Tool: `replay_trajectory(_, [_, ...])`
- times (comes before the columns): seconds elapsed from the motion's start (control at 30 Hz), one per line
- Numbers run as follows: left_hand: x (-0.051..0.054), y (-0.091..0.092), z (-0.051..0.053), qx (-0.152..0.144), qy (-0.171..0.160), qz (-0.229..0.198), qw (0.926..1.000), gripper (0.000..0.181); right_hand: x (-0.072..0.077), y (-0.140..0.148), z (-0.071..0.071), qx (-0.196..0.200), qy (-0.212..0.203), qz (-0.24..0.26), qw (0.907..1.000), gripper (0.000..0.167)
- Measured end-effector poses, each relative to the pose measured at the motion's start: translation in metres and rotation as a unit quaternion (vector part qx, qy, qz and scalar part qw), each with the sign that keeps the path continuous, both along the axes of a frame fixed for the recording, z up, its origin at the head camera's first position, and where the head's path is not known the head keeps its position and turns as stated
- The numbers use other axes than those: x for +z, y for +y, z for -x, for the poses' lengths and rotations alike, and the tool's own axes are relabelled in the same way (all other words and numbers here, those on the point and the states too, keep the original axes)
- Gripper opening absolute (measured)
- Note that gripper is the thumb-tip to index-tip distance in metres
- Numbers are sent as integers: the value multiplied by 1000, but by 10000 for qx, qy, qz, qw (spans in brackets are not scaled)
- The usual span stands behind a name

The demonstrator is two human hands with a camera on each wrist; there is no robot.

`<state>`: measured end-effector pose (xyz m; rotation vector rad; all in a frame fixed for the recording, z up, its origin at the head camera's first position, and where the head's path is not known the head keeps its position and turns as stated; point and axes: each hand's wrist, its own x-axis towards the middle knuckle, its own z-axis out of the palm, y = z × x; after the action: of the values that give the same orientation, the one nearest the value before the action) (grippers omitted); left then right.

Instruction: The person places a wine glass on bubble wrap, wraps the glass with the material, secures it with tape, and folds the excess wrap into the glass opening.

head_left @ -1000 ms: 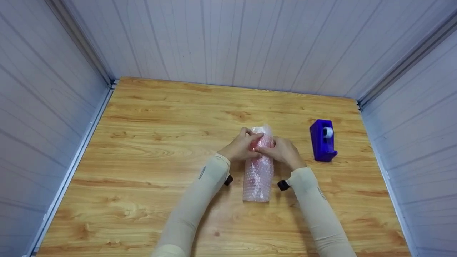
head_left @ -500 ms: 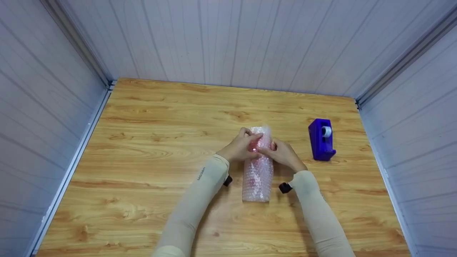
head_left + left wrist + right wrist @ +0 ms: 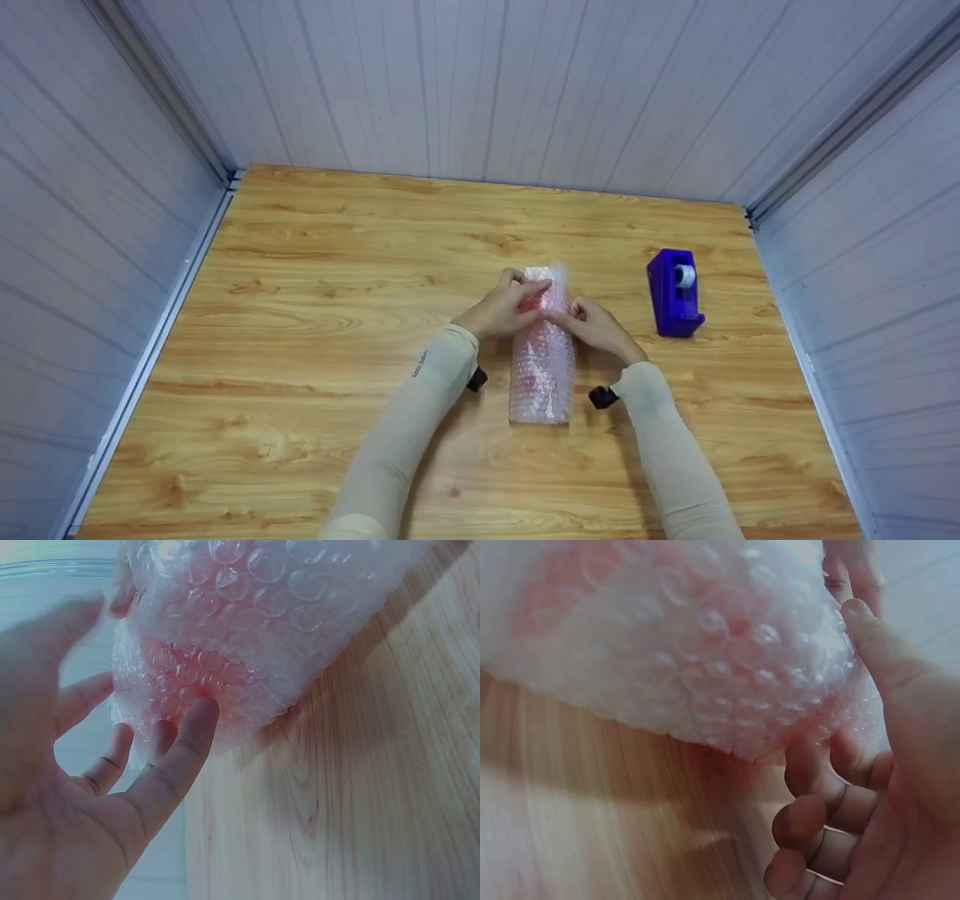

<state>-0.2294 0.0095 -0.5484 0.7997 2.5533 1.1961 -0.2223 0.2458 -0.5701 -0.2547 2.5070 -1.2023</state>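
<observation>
A long package in clear bubble wrap (image 3: 540, 379) lies on the wooden table, with something pinkish red showing through the layers. My left hand (image 3: 499, 307) holds its left side near the far end, a digit reaching over the top; in the left wrist view the left fingers (image 3: 180, 754) touch the wrap from the side. On the opposite side, my right hand (image 3: 600, 326) grips the wrap, thumb on top. The right wrist view shows the right fingers (image 3: 799, 825) curled, some against the lower edge of the wrap. The item inside cannot be made out.
A blue tape dispenser (image 3: 675, 296) with a white roll of tape (image 3: 684, 276) stands to the right of the package. Pale panelled walls (image 3: 450, 90) close off the table (image 3: 337, 247) at the back and both sides.
The right hand has shifted slightly to the right and toward me, and the wrap's near right edge has spread a little. The left hand stays nearly where it was.
</observation>
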Motion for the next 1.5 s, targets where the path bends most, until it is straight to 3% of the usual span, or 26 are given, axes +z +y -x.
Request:
replay_trajectory(0.2, [-3,0,0,71,-1,-114,9999,58,1,-2,-2,-216,-287,-7,9994,54])
replay_trajectory(0.37, [-13,-1,-2,421,-176,-441,9980,63,2,-3,-4,-309,-591,11,9978,59])
replay_trajectory(0.67, [-22,-2,-10,1250,-1211,-914,9805,88,0,-3,-4,-148,-735,-179,9970,68])
replay_trajectory(0.83, [-25,-4,-13,1361,-1750,-978,9702,80,-1,-3,-5,-172,-746,47,9971,60])
replay_trajectory(0.97, [-27,-5,-16,1413,-2184,-1219,9579,76,0,-5,-6,-200,-792,215,9964,58])
replay_trajectory(1.07, [-28,-6,-17,1373,-2159,-1361,9571,71,1,-7,-7,-189,-740,215,9968,57])
replay_trajectory(1.2, [-29,-6,-16,1238,-1968,-1451,9617,67,3,-7,-7,-157,-658,191,9975,59])
replay_trajectory(1.5, [-25,-5,-14,1251,-1726,-1561,9645,75,8,-7,-8,-288,-357,161,9988,62])
